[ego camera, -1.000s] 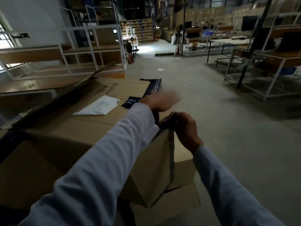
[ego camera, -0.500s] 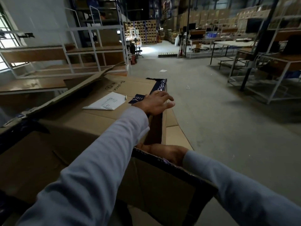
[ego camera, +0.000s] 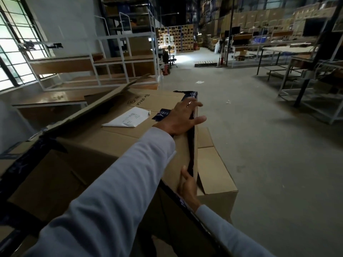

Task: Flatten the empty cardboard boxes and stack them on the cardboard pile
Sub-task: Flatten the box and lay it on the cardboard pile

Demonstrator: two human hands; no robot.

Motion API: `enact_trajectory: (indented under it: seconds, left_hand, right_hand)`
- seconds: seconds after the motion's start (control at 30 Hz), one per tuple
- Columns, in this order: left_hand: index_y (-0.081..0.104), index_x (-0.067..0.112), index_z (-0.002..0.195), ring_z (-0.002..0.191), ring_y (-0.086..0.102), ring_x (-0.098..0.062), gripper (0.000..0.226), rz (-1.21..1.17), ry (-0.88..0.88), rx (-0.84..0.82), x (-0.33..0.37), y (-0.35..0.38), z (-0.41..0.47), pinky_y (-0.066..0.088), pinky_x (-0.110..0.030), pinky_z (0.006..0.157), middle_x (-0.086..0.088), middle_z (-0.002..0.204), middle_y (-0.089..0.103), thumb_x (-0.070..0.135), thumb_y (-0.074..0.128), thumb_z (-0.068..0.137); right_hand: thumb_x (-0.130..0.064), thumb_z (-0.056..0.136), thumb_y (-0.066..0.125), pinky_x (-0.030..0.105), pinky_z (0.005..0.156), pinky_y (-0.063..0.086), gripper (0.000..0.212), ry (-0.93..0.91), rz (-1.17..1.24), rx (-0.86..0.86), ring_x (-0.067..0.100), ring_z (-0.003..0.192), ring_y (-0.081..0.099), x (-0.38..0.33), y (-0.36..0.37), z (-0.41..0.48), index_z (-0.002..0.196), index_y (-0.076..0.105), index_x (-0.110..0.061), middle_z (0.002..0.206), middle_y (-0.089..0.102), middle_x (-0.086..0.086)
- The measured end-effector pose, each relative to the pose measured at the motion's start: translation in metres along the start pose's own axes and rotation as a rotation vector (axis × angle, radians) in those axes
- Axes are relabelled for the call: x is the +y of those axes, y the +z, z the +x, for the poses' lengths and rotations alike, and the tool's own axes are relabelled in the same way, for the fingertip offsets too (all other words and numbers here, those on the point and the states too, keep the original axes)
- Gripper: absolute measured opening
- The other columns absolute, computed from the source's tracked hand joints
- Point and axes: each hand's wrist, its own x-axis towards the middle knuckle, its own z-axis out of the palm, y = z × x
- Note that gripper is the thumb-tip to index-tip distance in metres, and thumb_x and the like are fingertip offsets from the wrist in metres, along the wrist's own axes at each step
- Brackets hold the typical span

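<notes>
The cardboard box point(ego camera: 89, 164) has been pressed flatter at 6 o'clock. A loose cardboard sheet point(ego camera: 96, 110) leans on it at 10 o'clock. A shipping label point(ego camera: 128, 119) lies beside the left hand point(ego camera: 179, 117), which is spread flat on top. The box's right edge is pinched by the right hand point(ego camera: 188, 185), thumb uppermost. Open concrete floor point(ego camera: 269, 154) is seen at 3 o'clock.

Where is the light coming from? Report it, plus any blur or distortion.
Head view: daylight enters through the window at left; the cardboard box and left hand sit in dim shade, both sharp; wide-angle distortion bends the shelving toward the edges.
</notes>
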Motion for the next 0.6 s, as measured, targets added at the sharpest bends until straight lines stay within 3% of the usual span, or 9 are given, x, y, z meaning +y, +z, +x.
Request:
enact_trajectory:
  seconds: [0.07,0.17,0.2,0.27,0.33,0.4,0.43,0.53,0.6]
  left_hand:
    - [0.045,0.024,0.142,0.136,0.034,-0.031,0.059,-0.051,-0.013,0.074,-0.005,-0.007,-0.001,0.034,-0.049,0.111,-0.006,0.150,0.034,0.053,0.058,0.092]
    - [0.044,0.025,0.142,0.138,0.034,-0.029,0.059,0.020,-0.028,0.063,-0.006,-0.016,-0.002,0.033,-0.051,0.111,-0.006,0.150,0.033,0.052,0.058,0.092]
    - [0.041,0.028,0.143,0.139,0.032,-0.028,0.059,0.082,-0.034,0.046,-0.004,-0.018,-0.003,0.032,-0.053,0.111,-0.004,0.151,0.031,0.055,0.056,0.092]
    - [0.037,0.031,0.145,0.141,0.028,-0.026,0.061,0.158,-0.035,-0.013,-0.002,-0.023,-0.008,0.028,-0.055,0.112,-0.001,0.154,0.027,0.060,0.051,0.093]
    - [0.038,0.031,0.146,0.142,0.029,-0.026,0.063,0.183,-0.020,-0.093,-0.005,-0.028,-0.018,0.023,-0.053,0.113,-0.001,0.154,0.030,0.064,0.047,0.093]
    - [0.043,0.030,0.144,0.141,0.032,-0.026,0.066,0.168,-0.026,-0.127,-0.013,-0.035,-0.027,0.024,-0.052,0.114,-0.002,0.152,0.035,0.069,0.045,0.091]
    - [0.045,0.029,0.142,0.140,0.034,-0.025,0.070,0.108,-0.040,-0.129,-0.016,-0.040,-0.032,0.026,-0.052,0.114,-0.003,0.151,0.037,0.073,0.044,0.088]
    - [0.043,0.029,0.144,0.139,0.034,-0.026,0.088,-0.158,-0.037,-0.177,-0.012,-0.057,-0.044,0.029,-0.051,0.114,-0.005,0.153,0.036,0.082,0.048,0.074]
    - [0.030,0.028,0.153,0.142,0.027,-0.026,0.095,-0.254,0.006,-0.270,-0.006,-0.065,-0.061,0.026,-0.049,0.117,-0.002,0.159,0.025,0.073,0.062,0.076]
  right_hand:
    - [-0.045,0.096,0.055,0.029,0.065,0.049,0.051,0.032,0.099,0.038,0.020,0.082,0.057,-0.011,-0.012,0.001,0.130,0.056,-0.008,0.112,0.063,0.011]
    - [-0.040,0.093,0.062,0.018,0.036,0.046,0.047,0.019,0.113,0.080,0.025,0.074,0.053,-0.040,-0.031,-0.010,0.128,0.050,-0.011,0.103,0.057,0.013]
    - [-0.044,0.087,0.067,0.020,0.037,0.049,0.050,0.003,0.117,0.095,0.029,0.075,0.057,-0.046,-0.035,-0.009,0.121,0.052,-0.010,0.102,0.059,0.016]
    - [-0.047,0.074,0.078,0.030,0.056,0.058,0.058,-0.059,0.090,0.211,0.031,0.082,0.063,-0.069,-0.044,-0.010,0.110,0.060,-0.006,0.104,0.065,0.018]
    - [-0.035,0.078,0.079,0.021,0.043,0.048,0.032,-0.170,-0.009,0.286,0.020,0.063,0.057,-0.106,-0.051,-0.024,0.087,0.063,-0.008,0.080,0.061,0.011]
    - [-0.025,0.085,0.073,0.015,0.032,0.029,0.026,-0.203,-0.105,0.277,0.014,0.041,0.042,-0.152,-0.051,-0.038,0.071,0.058,-0.009,0.063,0.045,0.005]
    - [-0.021,0.088,0.070,0.013,0.032,0.029,0.025,-0.198,-0.138,0.253,0.011,0.035,0.041,-0.174,-0.049,-0.047,0.070,0.057,-0.009,0.062,0.044,0.003]
    - [-0.014,0.091,0.066,0.020,0.039,0.047,0.008,-0.283,-0.206,0.196,0.010,0.050,0.055,-0.227,-0.041,-0.069,0.089,0.063,-0.008,0.075,0.057,0.004]
    - [-0.018,0.091,0.067,0.030,0.050,0.057,0.027,-0.360,-0.294,0.150,0.019,0.073,0.065,-0.251,-0.035,-0.088,0.113,0.057,-0.007,0.096,0.062,0.009]
